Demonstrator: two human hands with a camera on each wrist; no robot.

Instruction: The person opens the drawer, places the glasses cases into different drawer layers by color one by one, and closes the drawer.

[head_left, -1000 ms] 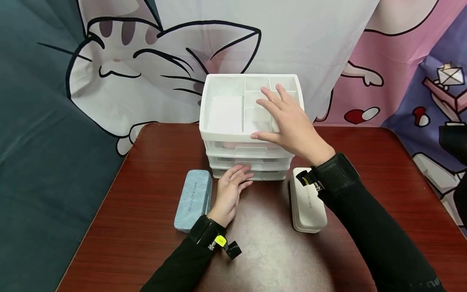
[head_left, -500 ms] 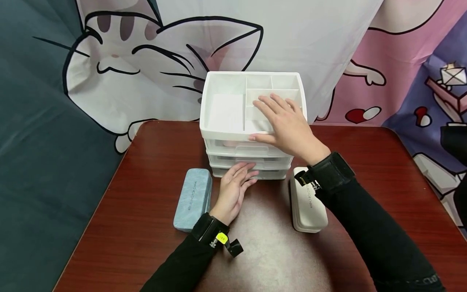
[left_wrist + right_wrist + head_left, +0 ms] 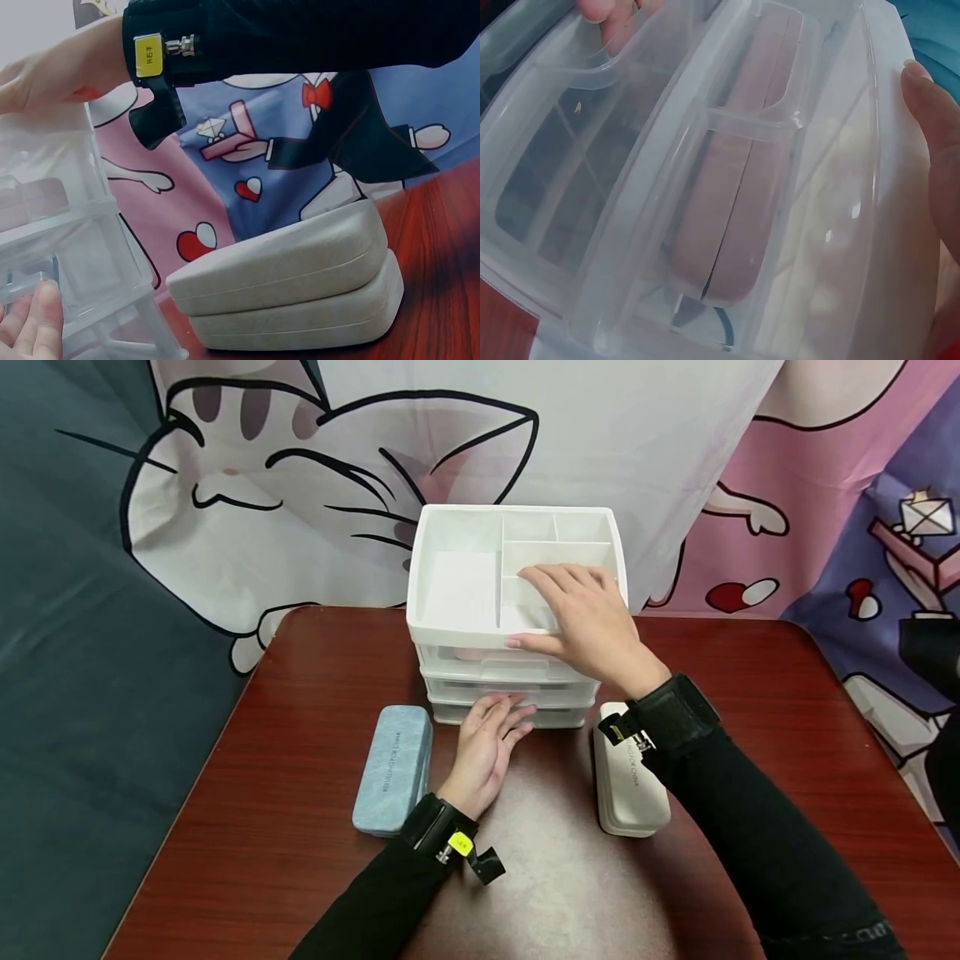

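Note:
A white drawer organizer [image 3: 480, 637] with several see-through drawers stands at the back of the table. My right hand [image 3: 592, 622] lies over its divided top tray, fingers bent down into the right compartments and thumb at the front rim. My left hand [image 3: 483, 752] reaches to the lower front, its fairly straight fingers at the pull of the middle drawer [image 3: 570, 150]. All drawers sit pushed in. Through the top drawer's front shows a pink case [image 3: 731, 202]. A blue case [image 3: 393, 768] lies left of my left hand; a cream case [image 3: 633, 793] lies under my right wrist.
The brown wooden table [image 3: 292, 827] runs up to a wall hanging [image 3: 615, 435] with cartoon cats, right behind the organizer. A dark green cloth [image 3: 90, 710] hangs at the left. A black object [image 3: 930, 652] shows at the right edge.
My right hand has come down from spread fingers above the tray to bent fingers in it. My left hand has slid slightly right along the drawer front.

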